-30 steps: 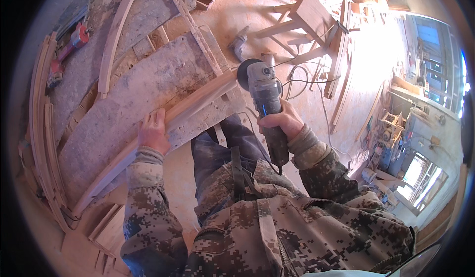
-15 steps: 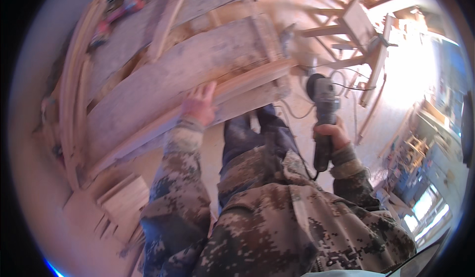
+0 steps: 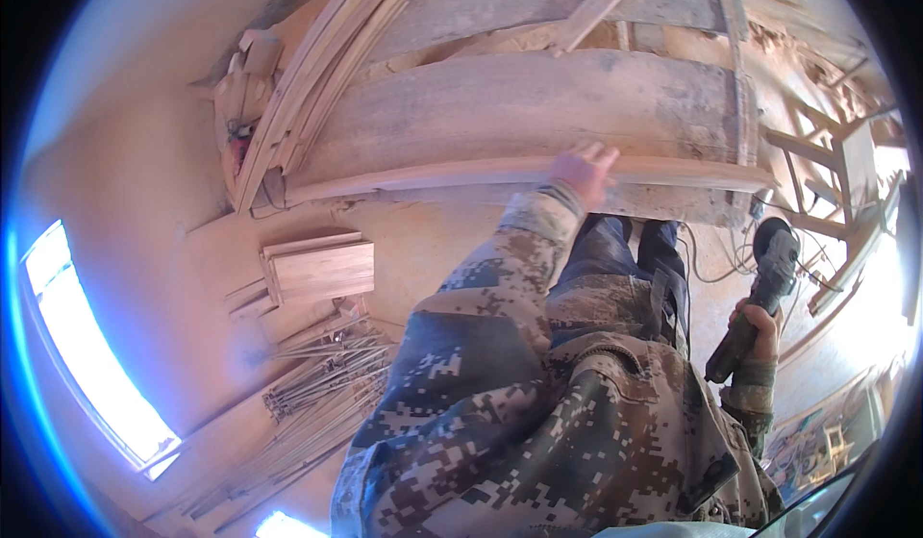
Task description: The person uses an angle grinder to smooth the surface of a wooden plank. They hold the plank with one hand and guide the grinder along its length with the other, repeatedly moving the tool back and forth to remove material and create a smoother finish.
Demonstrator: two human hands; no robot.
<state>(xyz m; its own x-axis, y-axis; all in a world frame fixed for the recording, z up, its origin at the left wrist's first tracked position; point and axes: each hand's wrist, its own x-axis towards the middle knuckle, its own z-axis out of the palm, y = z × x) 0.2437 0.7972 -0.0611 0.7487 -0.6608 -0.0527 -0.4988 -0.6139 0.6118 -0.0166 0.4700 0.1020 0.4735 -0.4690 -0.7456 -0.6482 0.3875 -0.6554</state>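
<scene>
A long pale wooden strip [image 3: 437, 175] lies along the near edge of a worn workbench board [image 3: 538, 105]. My left hand [image 3: 585, 173] rests on the strip right of its middle, fingers stretched over it and slightly apart; the thumb is hard to make out. My right hand [image 3: 761, 326] is wrapped round the body of an angle grinder [image 3: 775, 274]. I hold the grinder low at my right side, beyond the end of the bench. Its dark round disc [image 3: 772, 238] points up and away from me.
Several long wooden strips [image 3: 322, 76] lie across the bench's left end. Boards [image 3: 322, 267] are stacked on the floor at left, near a pile of thin sticks [image 3: 327, 394]. A wooden frame [image 3: 846, 168] stands at right, with a cable [image 3: 716, 278] on the floor nearby.
My view has swung left, so the bench and both hands appear farther right. My left hand stays at the strip, its fingers now more spread. The grinder remains in my right hand.
</scene>
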